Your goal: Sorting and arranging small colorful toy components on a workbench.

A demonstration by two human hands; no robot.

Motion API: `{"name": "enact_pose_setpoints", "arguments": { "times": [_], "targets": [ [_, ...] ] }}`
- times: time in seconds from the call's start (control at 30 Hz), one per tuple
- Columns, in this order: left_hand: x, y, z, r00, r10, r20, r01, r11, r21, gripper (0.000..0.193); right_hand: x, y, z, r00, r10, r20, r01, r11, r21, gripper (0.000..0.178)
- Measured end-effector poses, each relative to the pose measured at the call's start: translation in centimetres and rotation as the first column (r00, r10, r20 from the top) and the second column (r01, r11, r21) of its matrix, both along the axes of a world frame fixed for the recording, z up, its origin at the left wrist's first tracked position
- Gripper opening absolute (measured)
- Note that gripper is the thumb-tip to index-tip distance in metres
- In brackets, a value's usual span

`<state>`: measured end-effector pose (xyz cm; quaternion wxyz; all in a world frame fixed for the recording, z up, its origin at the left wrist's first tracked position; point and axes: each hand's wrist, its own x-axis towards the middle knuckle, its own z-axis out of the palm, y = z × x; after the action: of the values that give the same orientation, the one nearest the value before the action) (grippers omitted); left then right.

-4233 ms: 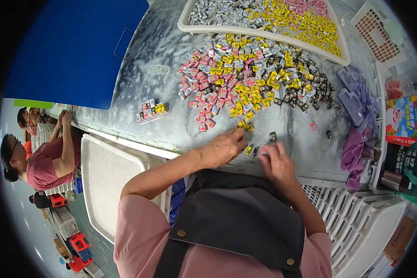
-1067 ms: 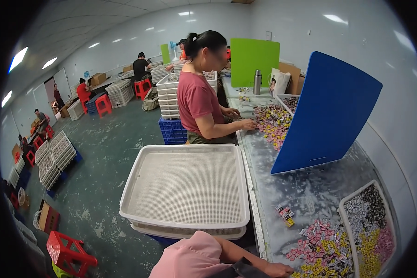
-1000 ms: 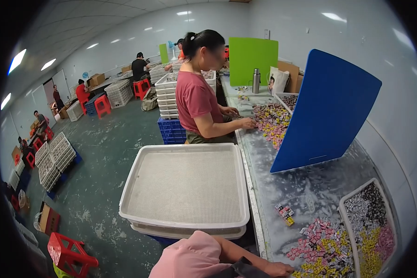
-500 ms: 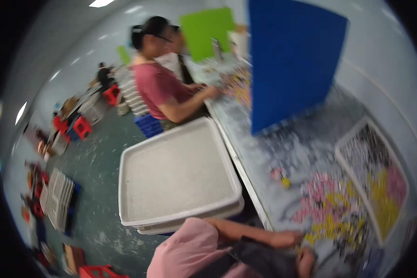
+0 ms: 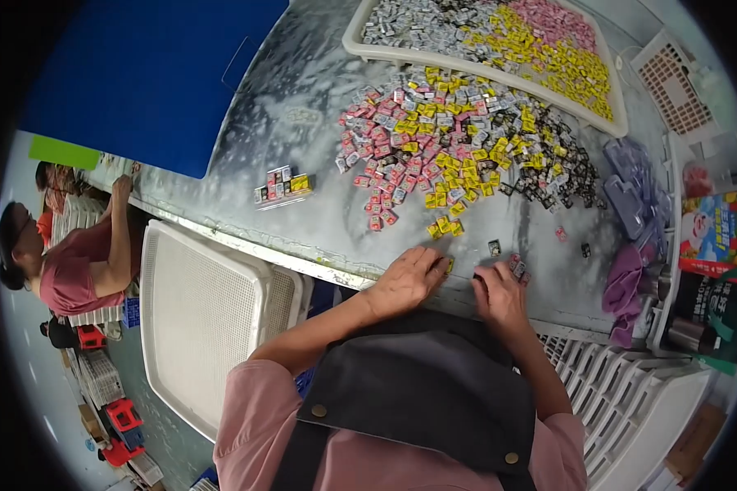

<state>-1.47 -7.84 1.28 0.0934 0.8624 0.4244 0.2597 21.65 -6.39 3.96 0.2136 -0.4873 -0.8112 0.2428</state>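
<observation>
At the near edge of the table, my left hand [image 5: 408, 280] is closed, its curled fingertips against a small yellow packet [image 5: 450, 265]. Beside it my right hand [image 5: 502, 296] is curled too, with small pink-and-dark packets [image 5: 517, 266] at its fingertips; the hand partly hides them. One black packet [image 5: 494, 247] lies just beyond the right hand. Further off spreads a loose pile of pink, yellow, silver and black packets [image 5: 434, 147]. To the left, a clear plastic box [image 5: 285, 196] holds several packets.
A white tray [image 5: 487, 72] of colour-sorted packets stands at the back. Clear plastic boxes [image 5: 626, 196] and a purple cloth [image 5: 625, 286] lie right. A blue panel [image 5: 139, 74] rises far left. White mesh trays [image 5: 205, 319] stand left; a co-worker [image 5: 82, 266] sits beyond.
My view has swung toward the table in front of me, bringing the pile and tray to the middle. Both hands now show fully at the table edge, and the blur is gone.
</observation>
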Motion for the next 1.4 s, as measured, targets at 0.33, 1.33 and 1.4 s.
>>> {"name": "enact_pose_setpoints", "arguments": {
  "times": [0.33,1.33,1.4],
  "targets": [
    [0.0,-0.9,0.3,1.000,0.005,0.013,-0.005,1.000,-0.011,0.036,-0.9,-1.5,-1.3,0.999,0.040,-0.010,-0.041,0.999,-0.026,0.028],
    [2.0,-0.4,-4.7,0.998,0.017,0.054,-0.030,0.968,0.249,0.019,6.8,3.6,-0.1,0.892,0.140,0.430,-0.111,0.989,-0.093,0.030],
    [1.9,-0.4,-5.3,0.999,-0.026,0.033,0.021,0.986,0.164,0.027,7.4,3.3,-1.3,0.891,0.113,0.440,-0.081,0.993,-0.090,0.031]
  ]
}}
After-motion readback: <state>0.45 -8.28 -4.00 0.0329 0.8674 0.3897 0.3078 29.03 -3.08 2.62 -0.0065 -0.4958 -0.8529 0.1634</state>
